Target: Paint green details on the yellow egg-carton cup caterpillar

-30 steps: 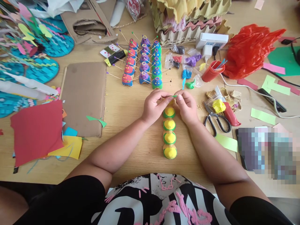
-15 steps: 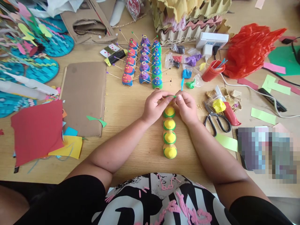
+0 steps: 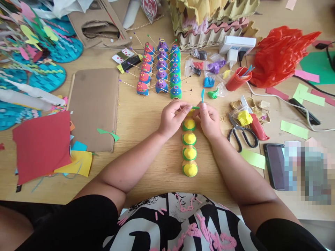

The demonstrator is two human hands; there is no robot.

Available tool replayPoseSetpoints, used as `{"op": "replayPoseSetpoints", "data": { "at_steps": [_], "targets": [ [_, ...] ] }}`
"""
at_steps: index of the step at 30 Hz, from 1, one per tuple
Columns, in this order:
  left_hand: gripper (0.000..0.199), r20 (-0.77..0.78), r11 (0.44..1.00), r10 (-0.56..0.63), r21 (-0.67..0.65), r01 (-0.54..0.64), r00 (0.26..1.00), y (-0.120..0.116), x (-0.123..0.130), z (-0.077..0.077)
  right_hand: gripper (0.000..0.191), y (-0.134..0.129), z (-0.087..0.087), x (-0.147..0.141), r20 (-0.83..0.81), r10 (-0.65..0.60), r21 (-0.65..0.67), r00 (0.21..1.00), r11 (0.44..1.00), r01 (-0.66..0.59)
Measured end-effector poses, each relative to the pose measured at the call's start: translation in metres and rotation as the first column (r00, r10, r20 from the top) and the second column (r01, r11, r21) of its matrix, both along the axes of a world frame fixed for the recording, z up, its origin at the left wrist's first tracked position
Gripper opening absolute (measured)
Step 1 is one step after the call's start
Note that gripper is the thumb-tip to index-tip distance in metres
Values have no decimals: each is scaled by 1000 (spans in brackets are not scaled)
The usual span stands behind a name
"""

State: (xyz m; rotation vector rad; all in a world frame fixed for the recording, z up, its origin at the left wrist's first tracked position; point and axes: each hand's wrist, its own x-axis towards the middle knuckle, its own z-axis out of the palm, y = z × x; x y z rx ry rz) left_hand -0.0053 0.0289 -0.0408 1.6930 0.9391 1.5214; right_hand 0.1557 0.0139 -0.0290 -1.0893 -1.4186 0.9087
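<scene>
A thin green clay strip [image 3: 195,107] stretches between my two hands. My left hand [image 3: 173,118] pinches its left end between thumb and finger. My right hand [image 3: 209,120] is closed on its right end and also holds a small blue tool [image 3: 202,95], which points up and away from me. Just below the hands runs a row of egg-carton bumps topped with yellow clay [image 3: 189,153] and edged in green. The far end of that row is partly hidden by the hands.
Beyond my hands stand three rows of decorated bumps [image 3: 162,75] with pins sticking out. Scissors [image 3: 239,130], a red cup [image 3: 237,79] and clay bags lie right. Cardboard [image 3: 92,109] and red paper [image 3: 40,146] lie left; a phone [image 3: 274,167] is near right.
My right hand has shifted slightly right, and more of the green strip shows between the hands. The blue tool stands more upright. The phone is less covered by blur.
</scene>
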Motion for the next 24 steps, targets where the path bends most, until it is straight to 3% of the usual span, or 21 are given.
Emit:
{"op": "replayPoseSetpoints", "data": {
  "at_steps": [8, 18, 24],
  "targets": [
    [21, 17, 1000, -22, 5, 22, 1000, 1, 1, -4, 58, 2, -1, 1, -50, 2, -10, 999, 1000, -2],
    [19, -30, 999, -46, 18, 47, 998, 0, 1, -4, 59, 2, -1, 1, -45, -3, -11, 999, 1000, 3],
    [22, -40, 999, -30, 32, 31, 999, 2, 0, -4, 54, 0, -5, -1, -101, 37, -95, 994, 994, -47]
  ]
}}
